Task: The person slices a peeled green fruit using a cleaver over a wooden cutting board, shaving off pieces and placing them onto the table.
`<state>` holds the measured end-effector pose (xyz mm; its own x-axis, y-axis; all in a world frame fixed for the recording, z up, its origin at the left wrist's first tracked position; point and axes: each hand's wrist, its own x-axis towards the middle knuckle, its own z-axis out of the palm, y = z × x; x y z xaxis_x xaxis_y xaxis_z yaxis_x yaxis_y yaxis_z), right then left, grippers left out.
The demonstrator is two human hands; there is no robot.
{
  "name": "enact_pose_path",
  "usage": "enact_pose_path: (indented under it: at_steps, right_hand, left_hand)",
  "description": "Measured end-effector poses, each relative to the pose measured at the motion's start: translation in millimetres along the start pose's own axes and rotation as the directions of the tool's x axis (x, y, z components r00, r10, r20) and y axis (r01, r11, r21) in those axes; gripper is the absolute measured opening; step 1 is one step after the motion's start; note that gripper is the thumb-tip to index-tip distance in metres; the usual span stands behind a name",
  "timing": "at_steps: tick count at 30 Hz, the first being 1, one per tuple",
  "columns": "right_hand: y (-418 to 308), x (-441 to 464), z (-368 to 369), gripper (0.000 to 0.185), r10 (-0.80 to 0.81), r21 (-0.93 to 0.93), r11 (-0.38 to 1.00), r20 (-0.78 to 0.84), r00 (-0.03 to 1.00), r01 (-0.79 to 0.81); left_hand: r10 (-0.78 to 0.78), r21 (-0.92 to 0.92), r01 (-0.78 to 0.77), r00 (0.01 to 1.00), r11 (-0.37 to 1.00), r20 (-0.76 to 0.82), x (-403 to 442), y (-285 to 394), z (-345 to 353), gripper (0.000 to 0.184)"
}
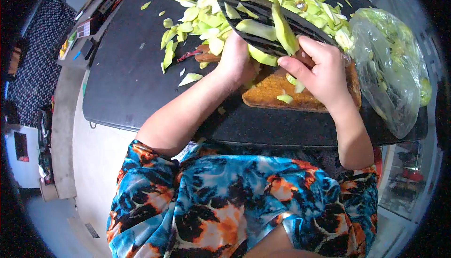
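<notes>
In the head view, at upper center, your right hand closes thumb and finger on the long green slice, against the dark blade. Your left hand is partly behind the blade; its grip can't be told. The wooden board lies below, the plastic bag at right.

Through the head camera I see the left hand partly hidden behind a wide dark knife blade, and the right hand at its other end. Several pale green slices lie on the blade. Below it I see a wooden cutting board with few small pieces on it. Many cut slices are spread over the black table. Beside the board, to the right, rests a clear plastic bag with green contents.
</notes>
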<state>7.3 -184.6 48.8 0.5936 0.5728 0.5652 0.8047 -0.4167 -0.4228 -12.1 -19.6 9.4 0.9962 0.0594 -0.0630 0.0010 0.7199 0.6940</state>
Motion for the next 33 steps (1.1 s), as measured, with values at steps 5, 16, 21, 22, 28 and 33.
enact_pose_path:
  at_steps: [5, 16, 21, 22, 28, 33]
  right_hand:
    - [41, 10, -9, 0.04, 0.259, 0.189, 0.952, -0.079, 0.963, -0.241]
    - [-3, 0, -15, 0.039, -0.01, 0.09, 0.996, -0.008, 1.0, 0.01]
    - [-8, -1, -10, 0.043, -0.161, 0.012, 0.987, 0.007, 0.987, 0.161]
    - [-8, -2, -11, 0.042, -0.165, 0.011, 0.986, 0.0, 0.986, 0.165]
    - [6, 3, -9, 0.044, 0.023, 0.023, 1.0, -0.068, 0.997, -0.021]
    - [65, 15, -21, 0.038, 0.226, 0.16, 0.968, -0.21, 0.951, -0.194]
  left_hand:
    - [0.062, 0.311, -0.128, 0.975, 0.942, 0.216, 2, -3, -4, 0.046]
    - [0.048, 0.016, -0.049, 0.999, 0.999, 0.019, 16, 8, -14, 0.058]
    - [-0.041, -0.057, 0.043, 0.999, 0.997, 0.033, 18, 0, -32, 0.062]
    - [-0.054, -0.081, 0.057, 0.998, 0.995, 0.038, 16, -1, -32, 0.061]
    - [0.217, 0.261, -0.286, 0.94, 0.922, 0.262, 2, 10, -6, 0.034]
    - [0.213, 0.348, -0.301, 0.939, 0.888, 0.268, -9, 10, 14, 0.03]
